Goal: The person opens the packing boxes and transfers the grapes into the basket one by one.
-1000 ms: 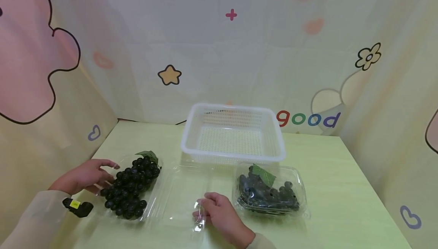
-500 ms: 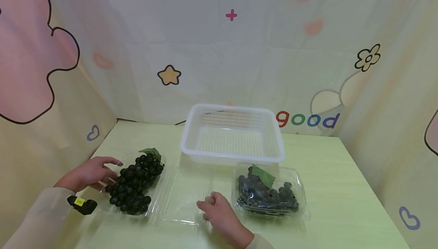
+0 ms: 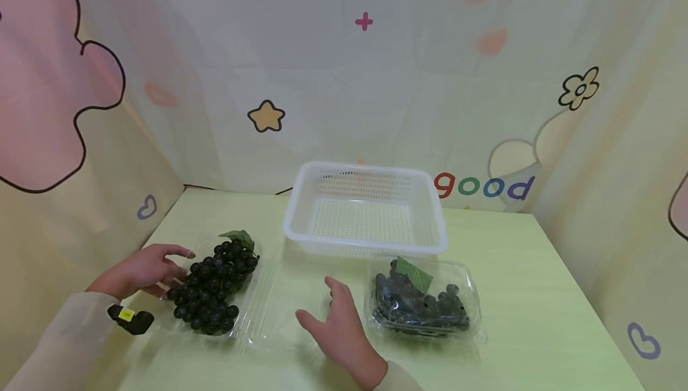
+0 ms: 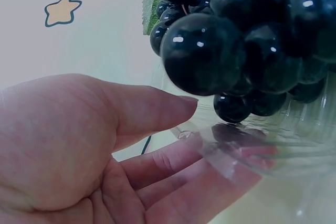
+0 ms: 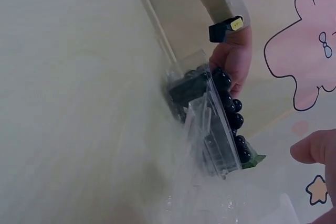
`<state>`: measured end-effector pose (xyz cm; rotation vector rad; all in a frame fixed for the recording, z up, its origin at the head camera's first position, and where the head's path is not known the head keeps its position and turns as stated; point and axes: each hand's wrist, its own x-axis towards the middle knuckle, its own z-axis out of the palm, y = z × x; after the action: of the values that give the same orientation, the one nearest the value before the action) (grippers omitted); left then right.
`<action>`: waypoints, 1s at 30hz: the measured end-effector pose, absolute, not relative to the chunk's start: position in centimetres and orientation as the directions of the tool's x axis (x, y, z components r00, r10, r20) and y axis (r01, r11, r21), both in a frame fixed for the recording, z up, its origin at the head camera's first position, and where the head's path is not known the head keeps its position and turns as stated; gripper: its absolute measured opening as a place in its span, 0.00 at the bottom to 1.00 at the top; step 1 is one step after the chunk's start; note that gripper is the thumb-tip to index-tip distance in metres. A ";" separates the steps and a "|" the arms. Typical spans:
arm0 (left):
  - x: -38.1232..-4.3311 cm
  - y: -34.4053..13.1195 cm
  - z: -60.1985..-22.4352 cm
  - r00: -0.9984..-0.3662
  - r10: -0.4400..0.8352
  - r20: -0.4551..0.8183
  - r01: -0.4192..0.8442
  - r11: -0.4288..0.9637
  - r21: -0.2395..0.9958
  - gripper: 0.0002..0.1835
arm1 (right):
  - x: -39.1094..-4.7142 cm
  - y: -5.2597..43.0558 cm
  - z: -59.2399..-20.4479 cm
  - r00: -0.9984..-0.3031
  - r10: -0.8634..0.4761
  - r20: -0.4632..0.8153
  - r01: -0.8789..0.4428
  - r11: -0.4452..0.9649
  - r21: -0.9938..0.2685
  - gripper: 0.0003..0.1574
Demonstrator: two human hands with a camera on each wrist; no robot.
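In the head view, a bunch of dark grapes with a green leaf lies in the open clear plastic box at the left. My left hand is at the box's left side. The left wrist view shows its fingers under the clear rim, the thumb above with a gap between. My right hand is at the right edge of the hinged transparent lid, which lies folded out flat. Its thumb and index finger are spread, with nothing seen between them; its other fingers are mostly hidden.
A closed clear box with dark grapes and a leaf stands right of my right hand. Behind, a white perforated basket stands near the back of the pale table. A printed curtain encloses the table.
The open box shifted slightly right and away with my left hand, then nearly stopped. My right hand let go of the lid's edge, and its thumb and index finger spread apart.
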<state>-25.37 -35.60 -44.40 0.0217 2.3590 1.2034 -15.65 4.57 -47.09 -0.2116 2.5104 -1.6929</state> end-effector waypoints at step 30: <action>-24.5 -33.4 -45.0 -0.876 0.307 -0.371 -0.164 0.534 0.829 0.30 | -21.3 -2.4 -46.5 -0.957 -0.289 -0.016 -0.178 0.631 -0.755 0.40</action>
<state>-24.53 -33.43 -45.02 0.1164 2.2955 1.3121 -21.27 -2.37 -46.46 -0.3910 2.7136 -1.2332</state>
